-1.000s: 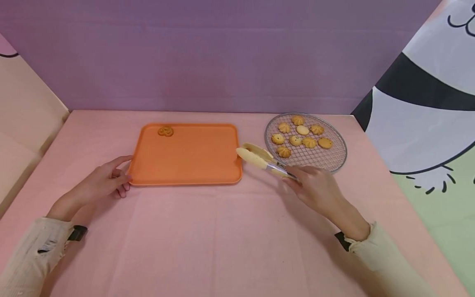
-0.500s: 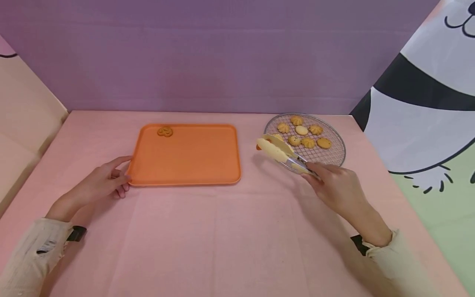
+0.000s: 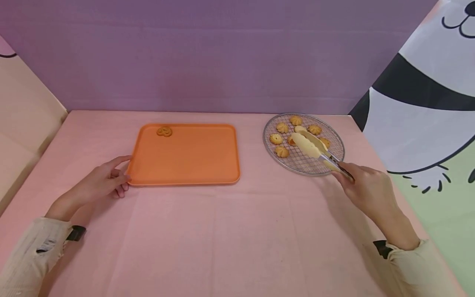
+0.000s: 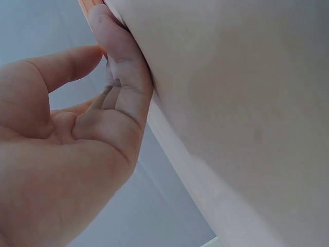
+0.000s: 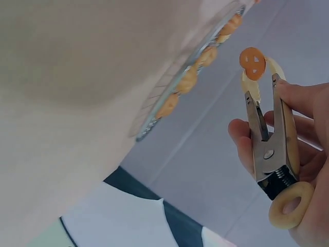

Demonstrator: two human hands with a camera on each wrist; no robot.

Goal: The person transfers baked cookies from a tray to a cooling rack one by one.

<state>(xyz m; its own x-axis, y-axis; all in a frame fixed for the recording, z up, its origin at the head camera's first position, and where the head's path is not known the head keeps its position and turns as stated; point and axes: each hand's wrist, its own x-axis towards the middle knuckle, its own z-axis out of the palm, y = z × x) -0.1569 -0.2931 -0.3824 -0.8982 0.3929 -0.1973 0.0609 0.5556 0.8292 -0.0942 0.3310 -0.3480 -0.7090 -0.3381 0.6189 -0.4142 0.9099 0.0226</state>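
In the head view, my left hand (image 3: 105, 179) rests at the left rim of an orange tray (image 3: 189, 181). Its index finger and thumb touch the rim with a space between them. One pretzel-shaped cookie (image 3: 165, 131) lies near the tray's far left corner. My right hand (image 3: 367, 187) grips tongs (image 3: 326, 159) over a round wire rack (image 3: 304, 165) holding several cookies (image 3: 282, 152). In the right wrist view, a pretzel cookie (image 5: 252, 63) with holes sits between the tips of the tongs (image 5: 272, 149), apart from the rack. The tongs partly hide cookies on the rack.
Pink cloth (image 3: 208, 239) covers the table, and a stretch of it separates tray and rack. A purple backdrop (image 3: 208, 57) rises behind the table's far edge. Patterned panels (image 3: 419, 128) stand on both sides.
My right hand has carried the tongs rightward, from the tray's right edge to above the rack, with the pretzel cookie in their tips. My left hand and the tray have stayed in place.
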